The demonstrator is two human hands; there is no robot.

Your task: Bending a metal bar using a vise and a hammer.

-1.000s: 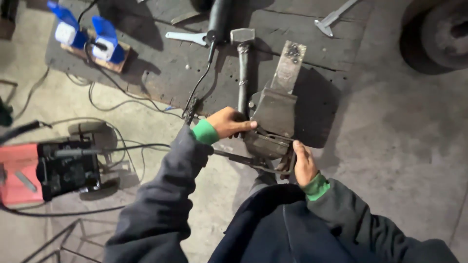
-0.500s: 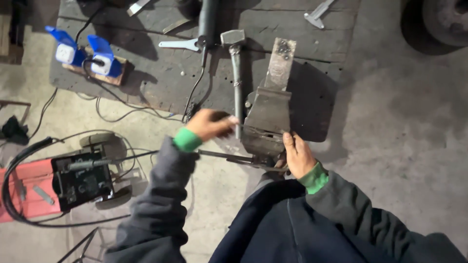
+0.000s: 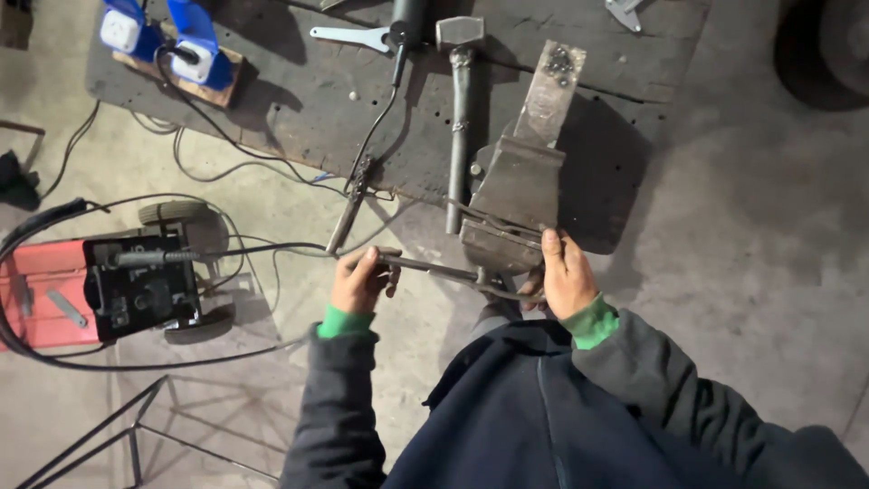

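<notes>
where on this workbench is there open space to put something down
Bare patches: the dark bench top between the blue sockets and the hammer, below the spanner, crossed only by a thin cable; also the right end beyond the vise. Crowded: the vise front, where the left hand grips its handle bar and the right hand rests.

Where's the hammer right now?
In the head view, the hammer lies on the dark workbench, top centre, handle pointing toward the person, just left of the vise and right of the black cable.
</notes>
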